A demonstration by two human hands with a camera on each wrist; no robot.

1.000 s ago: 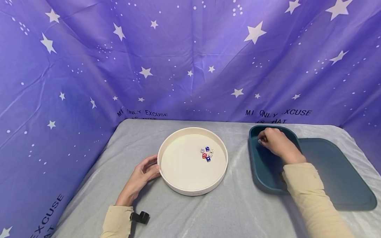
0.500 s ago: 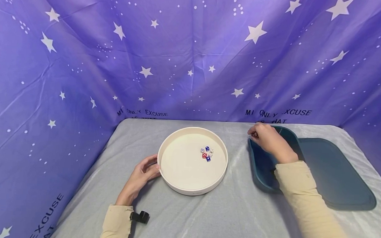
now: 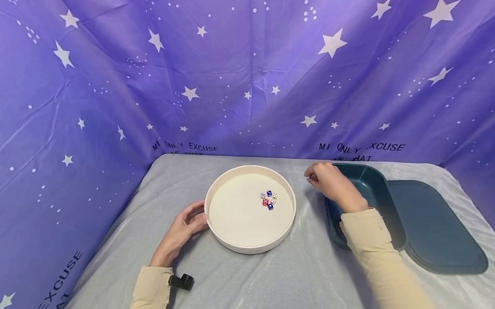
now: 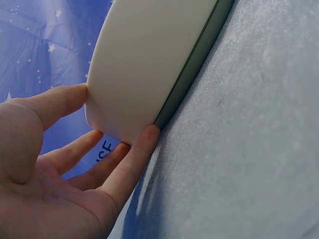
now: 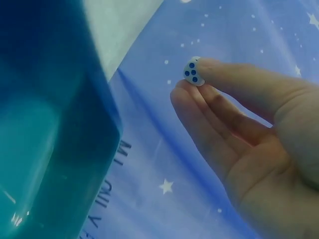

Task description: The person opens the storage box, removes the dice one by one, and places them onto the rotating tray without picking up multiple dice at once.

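Note:
A cream round tray [image 3: 245, 231] lies left of the middle of the table, with several white, blue and red dice [image 3: 265, 202] grouped on the right part of its floor. My left hand [image 3: 183, 232] rests against the tray's left side; in the left wrist view the thumb [image 4: 65, 102] meets its rim and the other fingertips touch the outer wall. Between thumb and fingertips my right hand [image 3: 332, 182] pinches a white die [image 5: 193, 71] with blue pips. That hand is just left of the dark teal bin [image 3: 367, 177], its wrist over the bin's side.
A flat dark teal lid [image 3: 437, 229] lies right of the bin, meeting its edge. Grey cloth [image 3: 300, 274] covers the table. Behind and to the sides hangs a purple star-patterned curtain [image 3: 249, 113]. A black strap mount [image 3: 181, 282] is at the left cuff.
My right hand has come up out of the teal bin and over its left rim toward the tray, carrying the white die. The left hand and the tray have stayed put.

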